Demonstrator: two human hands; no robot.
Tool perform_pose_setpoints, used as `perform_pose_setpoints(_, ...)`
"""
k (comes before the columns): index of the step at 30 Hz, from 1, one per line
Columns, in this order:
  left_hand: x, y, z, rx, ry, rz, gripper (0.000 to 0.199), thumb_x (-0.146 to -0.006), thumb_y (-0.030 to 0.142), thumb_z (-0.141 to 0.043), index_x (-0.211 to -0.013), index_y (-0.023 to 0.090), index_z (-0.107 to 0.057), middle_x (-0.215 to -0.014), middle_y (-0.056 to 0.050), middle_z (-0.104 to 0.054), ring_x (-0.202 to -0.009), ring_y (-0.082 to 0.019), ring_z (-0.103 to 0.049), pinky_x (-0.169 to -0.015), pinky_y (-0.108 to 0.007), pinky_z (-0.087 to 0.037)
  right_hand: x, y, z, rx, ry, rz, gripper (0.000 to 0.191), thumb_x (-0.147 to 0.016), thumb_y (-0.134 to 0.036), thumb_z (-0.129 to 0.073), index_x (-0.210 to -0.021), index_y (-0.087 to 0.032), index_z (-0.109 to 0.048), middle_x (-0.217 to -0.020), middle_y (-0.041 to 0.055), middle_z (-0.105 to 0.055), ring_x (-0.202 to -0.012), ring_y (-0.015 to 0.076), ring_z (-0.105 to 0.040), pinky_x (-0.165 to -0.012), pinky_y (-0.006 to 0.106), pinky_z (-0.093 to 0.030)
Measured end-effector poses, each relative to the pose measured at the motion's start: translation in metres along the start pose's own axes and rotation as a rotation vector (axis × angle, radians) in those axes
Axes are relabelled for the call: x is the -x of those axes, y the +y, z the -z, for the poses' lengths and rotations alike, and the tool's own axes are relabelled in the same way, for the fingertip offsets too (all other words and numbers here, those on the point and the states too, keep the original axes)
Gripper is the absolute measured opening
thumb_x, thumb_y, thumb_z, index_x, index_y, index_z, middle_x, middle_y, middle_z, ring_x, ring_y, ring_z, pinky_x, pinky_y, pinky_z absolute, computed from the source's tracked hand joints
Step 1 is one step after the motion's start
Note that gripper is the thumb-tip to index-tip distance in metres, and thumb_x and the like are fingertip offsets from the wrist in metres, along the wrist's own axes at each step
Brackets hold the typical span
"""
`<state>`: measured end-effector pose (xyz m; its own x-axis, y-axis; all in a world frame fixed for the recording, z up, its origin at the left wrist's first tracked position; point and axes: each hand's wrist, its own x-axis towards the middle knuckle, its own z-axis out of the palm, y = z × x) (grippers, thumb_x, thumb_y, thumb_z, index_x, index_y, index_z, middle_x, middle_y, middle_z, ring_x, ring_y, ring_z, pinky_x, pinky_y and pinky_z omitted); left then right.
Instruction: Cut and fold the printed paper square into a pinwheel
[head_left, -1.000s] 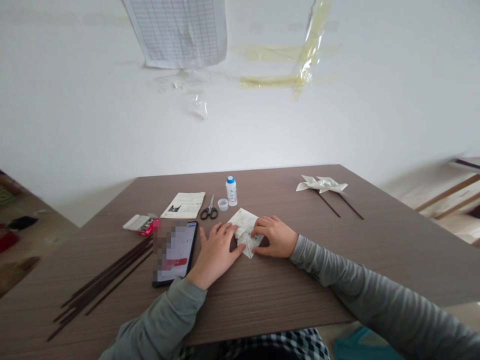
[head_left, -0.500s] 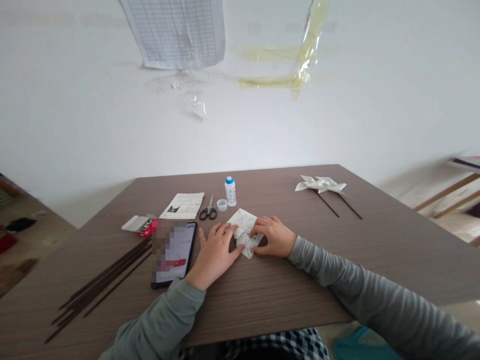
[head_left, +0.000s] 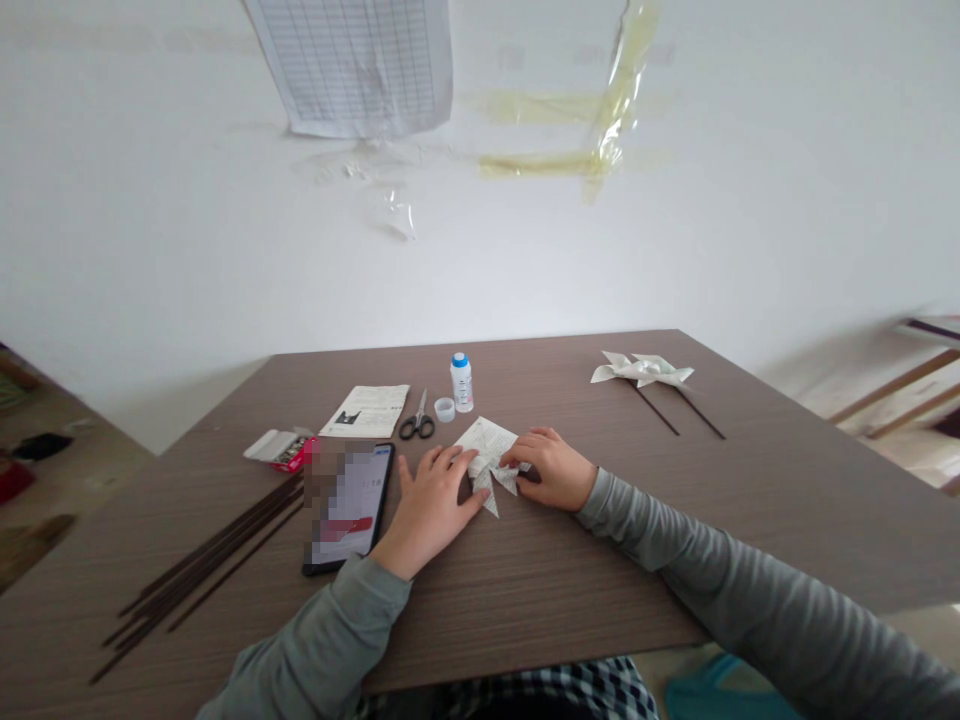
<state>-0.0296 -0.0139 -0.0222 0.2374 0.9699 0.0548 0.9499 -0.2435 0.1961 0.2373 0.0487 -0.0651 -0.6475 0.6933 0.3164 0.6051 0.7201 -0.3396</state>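
Hands touch paper (left spread, right curled).

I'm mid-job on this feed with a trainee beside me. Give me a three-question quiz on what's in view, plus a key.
1. True or false: the black-handled metal scissors lie to the left of the white plastic bottle with the blue top.
2. How many white paper pinwheels on thin dark sticks lie on the brown wood-grain table?
3. Fill in the blank: the left hand and the right hand both touch the ____.

Key:
1. True.
2. Two.
3. White printed paper.
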Motion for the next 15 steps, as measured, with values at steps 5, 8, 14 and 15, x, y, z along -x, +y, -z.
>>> perform_pose_setpoints(5,0.0007,-0.0013,-0.0001,0.003,-0.006,-0.004,0.055,-0.119,0.032,-0.082,-0.174,0.036,-0.084,-0.189,-0.015,-0.078,-0.183,-0.050,-0.063,-0.152,-0.099,-0.037,0.0012,0.0021,0.0029,-0.022,-0.002,-0.001,0.025,-0.104,-0.014,-0.086,-0.121,-0.030,-0.096,-0.122,0.0086,-0.097,-0.123,0.0341,-0.092,-0.139,0.063,-0.060)
perform_pose_setpoints(8,0.0016,-0.0015,0.0011,0.013,-0.014,-0.003,0.053,-0.118,0.033,-0.082,-0.171,0.035,-0.085,-0.189,-0.016,-0.077,-0.183,-0.051,-0.062,-0.152,-0.100,-0.036,0.0014,0.0035,0.0022,-0.029,0.017,-0.007,0.011,-0.113,-0.022,-0.088,-0.116,-0.030,-0.095,-0.118,0.0073,-0.097,-0.119,0.0322,-0.092,-0.135,0.061,-0.062)
perform_pose_setpoints(14,0.0016,-0.0012,0.0030,0.053,0.041,0.000,0.042,-0.113,0.033,-0.085,-0.155,0.034,-0.093,-0.180,-0.017,-0.084,-0.176,-0.052,-0.068,-0.150,-0.100,-0.038,0.0000,0.0043,-0.0031,-0.072,0.039,0.012,0.013,-0.121,-0.027,-0.085,-0.110,-0.030,-0.092,-0.109,0.0040,-0.096,-0.111,0.0289,-0.092,-0.127,0.053,-0.065)
perform_pose_setpoints(15,0.0015,-0.0006,0.0034,0.059,0.051,0.003,0.039,-0.113,0.032,-0.085,-0.152,0.033,-0.094,-0.178,-0.017,-0.085,-0.176,-0.052,-0.069,-0.151,-0.099,-0.039,0.0000,0.0038,-0.0041,-0.073,0.038,0.009,0.014,-0.120,-0.026,-0.085,-0.109,-0.030,-0.092,-0.108,0.0037,-0.096,-0.110,0.0287,-0.092,-0.127,0.053,-0.065)
